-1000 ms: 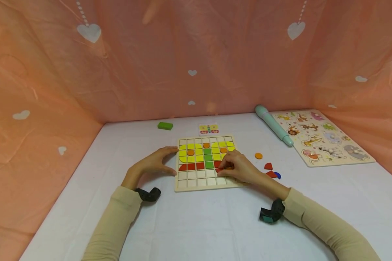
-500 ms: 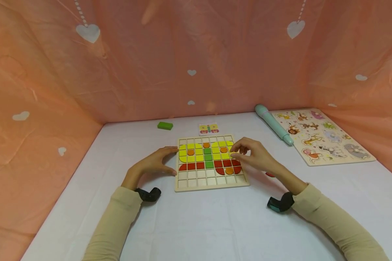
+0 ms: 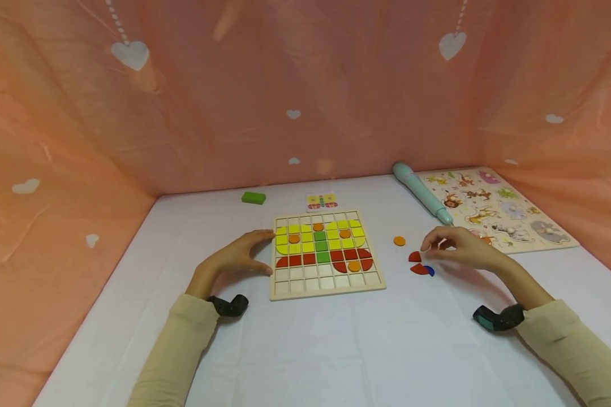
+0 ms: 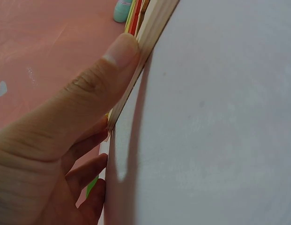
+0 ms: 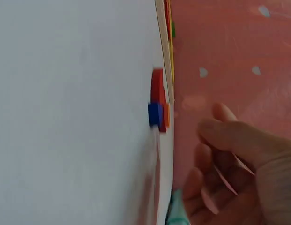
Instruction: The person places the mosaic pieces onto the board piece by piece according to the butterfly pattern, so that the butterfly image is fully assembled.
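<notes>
A square wooden grid board (image 3: 331, 289) lies on the white table, with yellow, red, green and orange shape pieces set in its cells. At its left edge rests my left hand (image 3: 234, 253), thumb low and fingertips higher up; in the left wrist view the thumb (image 4: 119, 54) touches the wooden side. My right hand (image 3: 460, 249) hovers right of the board with loosely bent fingers, no piece visible in it. Just left of and below it lie two red wedge pieces (image 3: 414, 256) and a partly covered blue piece (image 3: 430, 271). An orange disc (image 3: 399, 241) lies nearer the board.
Behind the board lies a small card (image 3: 322, 202) with a butterfly pattern. A green block (image 3: 253, 198) sits back left. At the back right, a mint microphone-shaped stick (image 3: 420, 192) lies beside an animal puzzle board (image 3: 542, 246). A pink curtain (image 3: 209, 113) encloses the table.
My right hand has left the lower right red and orange pieces on the board and moved right to the loose pieces. The left hand stays at the board's edge.
</notes>
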`<state>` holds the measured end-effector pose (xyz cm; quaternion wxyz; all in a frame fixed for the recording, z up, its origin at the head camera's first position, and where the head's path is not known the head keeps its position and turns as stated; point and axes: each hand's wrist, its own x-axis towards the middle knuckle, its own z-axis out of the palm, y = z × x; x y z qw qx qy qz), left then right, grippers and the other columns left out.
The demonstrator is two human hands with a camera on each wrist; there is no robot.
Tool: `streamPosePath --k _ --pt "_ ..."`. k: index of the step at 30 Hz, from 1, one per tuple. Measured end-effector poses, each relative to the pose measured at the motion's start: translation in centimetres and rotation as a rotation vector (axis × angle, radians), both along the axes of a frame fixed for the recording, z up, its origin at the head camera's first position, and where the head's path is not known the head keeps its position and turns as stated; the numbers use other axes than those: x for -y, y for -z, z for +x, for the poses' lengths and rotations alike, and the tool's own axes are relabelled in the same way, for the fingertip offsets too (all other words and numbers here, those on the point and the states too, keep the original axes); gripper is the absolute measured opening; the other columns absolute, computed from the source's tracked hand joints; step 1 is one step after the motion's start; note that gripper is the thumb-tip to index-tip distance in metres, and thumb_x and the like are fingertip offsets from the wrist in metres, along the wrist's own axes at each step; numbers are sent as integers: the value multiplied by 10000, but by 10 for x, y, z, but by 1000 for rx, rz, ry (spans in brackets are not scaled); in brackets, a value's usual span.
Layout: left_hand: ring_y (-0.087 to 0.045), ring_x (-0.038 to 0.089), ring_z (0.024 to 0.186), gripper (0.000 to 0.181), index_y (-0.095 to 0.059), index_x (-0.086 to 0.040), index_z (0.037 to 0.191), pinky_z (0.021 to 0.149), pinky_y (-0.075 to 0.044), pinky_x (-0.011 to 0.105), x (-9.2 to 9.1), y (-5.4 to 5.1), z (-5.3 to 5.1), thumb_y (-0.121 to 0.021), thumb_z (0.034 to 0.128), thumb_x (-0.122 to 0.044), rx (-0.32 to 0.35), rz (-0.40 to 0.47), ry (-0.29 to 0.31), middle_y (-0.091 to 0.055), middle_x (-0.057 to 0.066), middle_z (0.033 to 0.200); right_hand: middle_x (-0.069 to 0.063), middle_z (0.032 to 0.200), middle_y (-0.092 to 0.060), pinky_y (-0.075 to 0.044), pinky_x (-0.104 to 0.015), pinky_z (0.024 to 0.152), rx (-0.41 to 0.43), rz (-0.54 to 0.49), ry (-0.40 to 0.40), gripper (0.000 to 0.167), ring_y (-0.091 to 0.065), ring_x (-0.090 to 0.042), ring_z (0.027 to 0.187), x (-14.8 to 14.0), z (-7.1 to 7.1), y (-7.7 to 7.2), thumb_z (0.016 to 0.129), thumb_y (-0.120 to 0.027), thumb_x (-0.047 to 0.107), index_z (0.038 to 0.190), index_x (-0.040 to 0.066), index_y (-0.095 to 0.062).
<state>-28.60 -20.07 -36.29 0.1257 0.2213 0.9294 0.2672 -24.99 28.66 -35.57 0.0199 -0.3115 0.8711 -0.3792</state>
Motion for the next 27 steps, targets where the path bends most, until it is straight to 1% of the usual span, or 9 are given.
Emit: streamPosePath --k 1,4,6,8,12,16,22,27 --pt "-190 318 1397 949 -349 -113 1445 1127 -176 514 0 0 0 -821 672 -396 1 -1 -5 -279 114 1509 -14 939 -653 -481 -166 741 31 13 -14 112 -567 -68 848 -4 1 1 860 -658 71 967 104 -649" --pt "-191 319 1396 945 -352 -112 1443 1127 -175 515 0 -1 1 -822 672 -391 0 -4 -8 -281 115 1508 -40 987 -644 -496 -188 751 114 17 -97 150 -575 -95 874 -12 3 5 874 -633 51 1020 88 -635" --pt "-188 320 1397 945 -351 -115 1444 1127 -173 516 -1 -1 2 -821 673 -396 1 -8 -9 -281 114 1509 -60 1019 -632 -498 -195 756 138 13 -150 177 -571 -107 890 -14 3 7 874 -625 32 1045 77 -630" --pt "-187 322 1397 947 -349 -109 1444 1127 -175 517 -1 -1 2 -820 674 -395 -2 -11 -1 -281 116 1508 -68 1034 -618 -489 -193 750 135 15 -186 193 -550 -114 887 -14 2 10 868 -633 29 1057 71 -629" --pt "-190 318 1398 944 -347 -106 1445 1129 -177 506 0 -1 1 -817 679 -394 -10 -12 5 -283 114 1508 -54 1010 -606 -456 -187 683 88 27 -185 216 -504 -121 828 -12 1 12 839 -680 61 1050 84 -642" --pt "-202 321 1392 941 -352 -102 1441 1130 -179 501 0 -2 2 -819 678 -394 -16 -6 6 -289 121 1503 -50 987 -608 -417 -211 619 67 23 -168 224 -478 -136 783 -8 2 14 821 -703 75 1038 95 -650" --pt "-202 309 1394 937 -358 -113 1440 1132 -178 496 0 -2 3 -821 675 -392 -7 -2 -5 -293 107 1503 -35 938 -596 -387 -226 593 43 7 -150 201 -451 -130 761 -3 3 16 805 -718 71 993 113 -662" --pt "-202 307 1394 940 -356 -114 1441 1129 -184 500 -1 -2 2 -822 673 -389 -5 -1 -3 -293 106 1503 -10 887 -593 -410 -210 602 9 31 -125 126 -468 -115 749 0 4 14 810 -717 91 914 148 -671"
